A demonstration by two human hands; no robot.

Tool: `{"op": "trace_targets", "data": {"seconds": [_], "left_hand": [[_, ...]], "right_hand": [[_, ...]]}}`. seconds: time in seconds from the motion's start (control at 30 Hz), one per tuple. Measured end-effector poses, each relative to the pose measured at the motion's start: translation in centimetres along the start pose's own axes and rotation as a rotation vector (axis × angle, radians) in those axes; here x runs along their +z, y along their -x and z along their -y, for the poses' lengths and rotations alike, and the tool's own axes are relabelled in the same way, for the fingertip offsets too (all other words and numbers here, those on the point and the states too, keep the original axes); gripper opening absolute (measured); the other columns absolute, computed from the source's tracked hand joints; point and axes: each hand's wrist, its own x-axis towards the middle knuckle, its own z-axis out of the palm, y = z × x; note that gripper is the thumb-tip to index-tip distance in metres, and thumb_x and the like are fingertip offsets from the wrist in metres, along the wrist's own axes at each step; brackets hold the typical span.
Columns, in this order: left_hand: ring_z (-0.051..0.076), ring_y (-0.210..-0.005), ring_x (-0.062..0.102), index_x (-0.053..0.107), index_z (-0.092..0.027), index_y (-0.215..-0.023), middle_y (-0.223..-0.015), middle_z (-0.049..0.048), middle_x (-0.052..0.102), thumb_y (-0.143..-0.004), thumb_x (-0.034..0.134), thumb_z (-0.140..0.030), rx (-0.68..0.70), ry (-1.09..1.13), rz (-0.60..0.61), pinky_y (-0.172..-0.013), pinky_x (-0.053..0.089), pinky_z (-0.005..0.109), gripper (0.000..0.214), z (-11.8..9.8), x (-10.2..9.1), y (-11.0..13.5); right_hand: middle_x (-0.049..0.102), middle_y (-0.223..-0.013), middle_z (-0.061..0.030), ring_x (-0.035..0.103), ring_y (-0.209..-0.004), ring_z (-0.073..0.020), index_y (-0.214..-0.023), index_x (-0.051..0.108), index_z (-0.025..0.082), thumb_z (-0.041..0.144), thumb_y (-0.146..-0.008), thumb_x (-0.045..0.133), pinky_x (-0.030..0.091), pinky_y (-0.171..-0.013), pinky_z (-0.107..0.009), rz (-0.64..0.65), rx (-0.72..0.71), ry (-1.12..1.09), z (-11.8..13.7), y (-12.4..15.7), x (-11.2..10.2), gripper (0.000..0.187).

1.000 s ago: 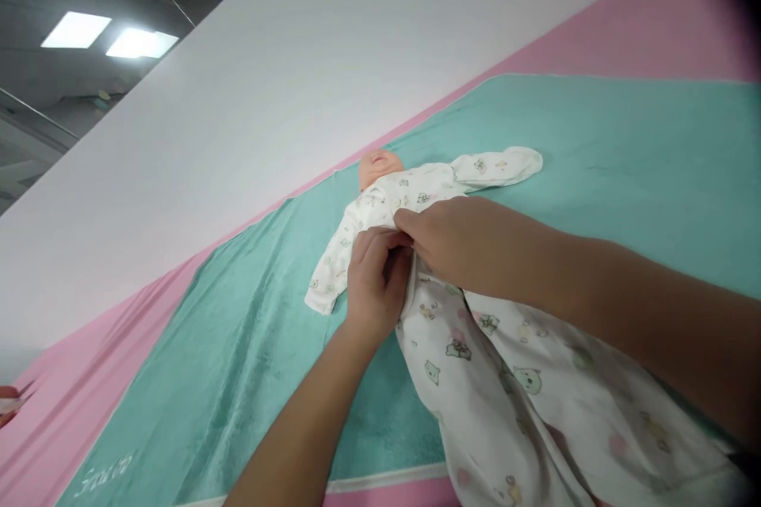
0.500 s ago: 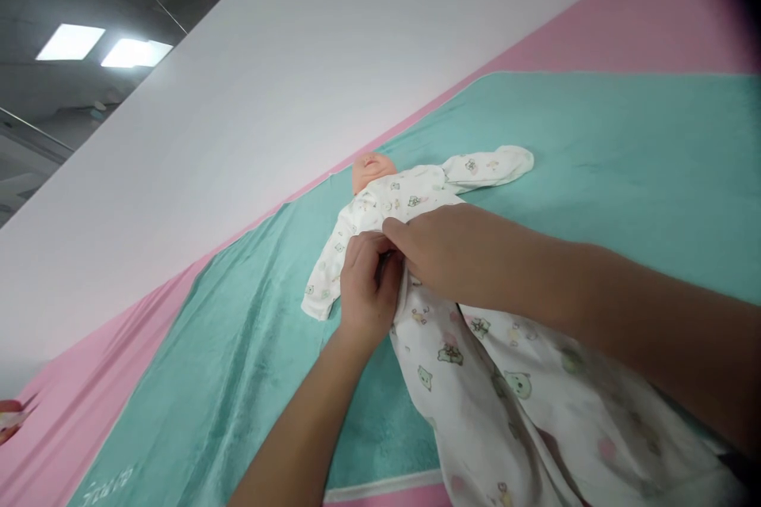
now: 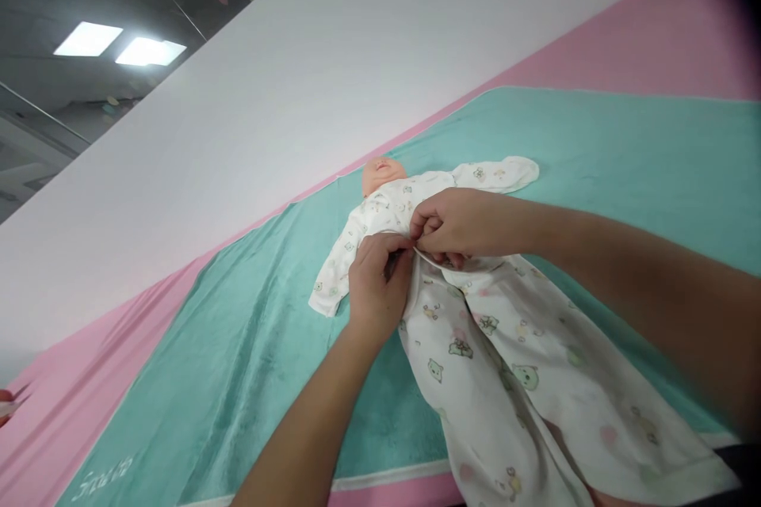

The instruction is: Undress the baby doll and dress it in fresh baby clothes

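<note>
Nearest me, the left hand (image 3: 377, 289) and right hand (image 3: 457, 223) pinch the front opening of a white bear-print sleepsuit (image 3: 487, 356), fingers (image 3: 431, 226) clamped on its edge (cute prints, those). It dresses a baby doll (image 3: 380, 174) lying on a teal towel (image 3: 618, 150) over a pink sheet (image 3: 648, 40).

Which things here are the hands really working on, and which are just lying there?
Being worked on:
left hand
right hand
white patterned baby sleepsuit
baby doll

Just lying there:
teal towel
pink mat
</note>
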Motion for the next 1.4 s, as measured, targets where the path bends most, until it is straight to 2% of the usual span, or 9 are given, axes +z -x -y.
{"op": "trace_targets", "data": {"seconds": [0.27,0.43,0.63,0.87,1.0,1.1,1.27,1.4], "left_hand": [[0.015,-0.085,0.057,0.060,-0.022,-0.087,-0.089,0.0006,0.064,-0.084,0.052,-0.016,-0.075,0.073,0.000,-0.076,0.047,0.030,0.011,0.1,0.0,0.2],[0.014,-0.083,0.058,0.060,-0.022,-0.088,-0.089,0.0007,0.065,-0.084,0.051,-0.016,-0.115,0.122,0.005,-0.075,0.047,0.030,0.012,0.2,-0.1,0.3],[0.014,-0.082,0.058,0.060,-0.021,-0.087,-0.088,0.0015,0.064,-0.083,0.052,-0.016,-0.110,0.169,0.000,-0.074,0.047,0.029,0.010,-0.2,-0.1,0.3],[0.012,-0.080,0.055,0.055,-0.020,-0.091,-0.088,0.0025,0.059,-0.084,0.053,-0.019,-0.176,0.209,-0.061,-0.073,0.046,0.028,0.008,-0.6,0.3,0.5],[0.015,-0.088,0.052,0.055,-0.019,-0.084,-0.091,0.0042,0.056,-0.087,0.051,-0.026,-0.143,0.154,-0.045,-0.078,0.044,0.031,0.009,-0.7,0.4,0.5],[0.016,-0.093,0.051,0.057,-0.019,-0.078,-0.096,0.0048,0.054,-0.084,0.056,-0.030,-0.157,0.136,-0.021,-0.081,0.043,0.032,0.013,-1.0,0.4,0.3],[0.016,-0.096,0.050,0.058,-0.019,-0.080,-0.098,0.0036,0.052,-0.080,0.059,-0.021,-0.230,0.112,-0.026,-0.083,0.042,0.031,0.002,-1.4,0.6,0.0],[0.015,-0.095,0.050,0.058,-0.019,-0.078,-0.097,0.0026,0.053,-0.078,0.057,-0.017,-0.253,0.106,0.000,-0.082,0.042,0.029,0.002,-1.6,0.6,0.1]], "right_hand": [[0.064,-0.069,-0.0011,0.055,-0.051,-0.0104,-0.089,0.062,0.022,0.019,-0.075,0.048,0.042,-0.045,-0.020,-0.058,0.085,-0.219,-0.2,-0.3,-0.6,0.019],[0.063,-0.068,-0.0022,0.053,-0.050,-0.0109,-0.084,0.063,0.021,0.024,-0.074,0.054,0.040,-0.044,-0.022,-0.054,0.113,-0.181,0.3,-0.2,-0.7,0.014],[0.055,-0.054,0.0018,0.045,-0.042,-0.0096,-0.094,0.064,0.023,0.033,-0.073,0.059,0.033,-0.039,-0.022,-0.006,0.186,-0.100,1.0,0.2,-1.0,0.023],[0.054,-0.053,0.0024,0.044,-0.042,-0.0091,-0.093,0.065,0.023,0.033,-0.072,0.060,0.033,-0.039,-0.021,0.025,0.179,-0.127,1.0,0.3,-1.2,0.024],[0.054,-0.054,0.0027,0.043,-0.043,-0.0087,-0.094,0.064,0.024,0.033,-0.072,0.060,0.032,-0.039,-0.020,0.041,0.169,-0.142,0.8,0.3,-1.2,0.024],[0.055,-0.055,0.0020,0.043,-0.043,-0.0085,-0.096,0.064,0.023,0.034,-0.073,0.059,0.032,-0.040,-0.020,0.053,0.165,-0.133,0.8,0.4,-1.3,0.025],[0.055,-0.055,0.0022,0.043,-0.043,-0.0087,-0.094,0.064,0.024,0.035,-0.074,0.058,0.033,-0.040,-0.020,0.037,0.177,-0.104,1.1,0.4,-1.1,0.023],[0.056,-0.056,0.0015,0.042,-0.042,-0.0083,-0.094,0.063,0.023,0.033,-0.075,0.057,0.033,-0.039,-0.020,0.049,0.175,-0.133,0.7,0.2,-1.1,0.023]]}}
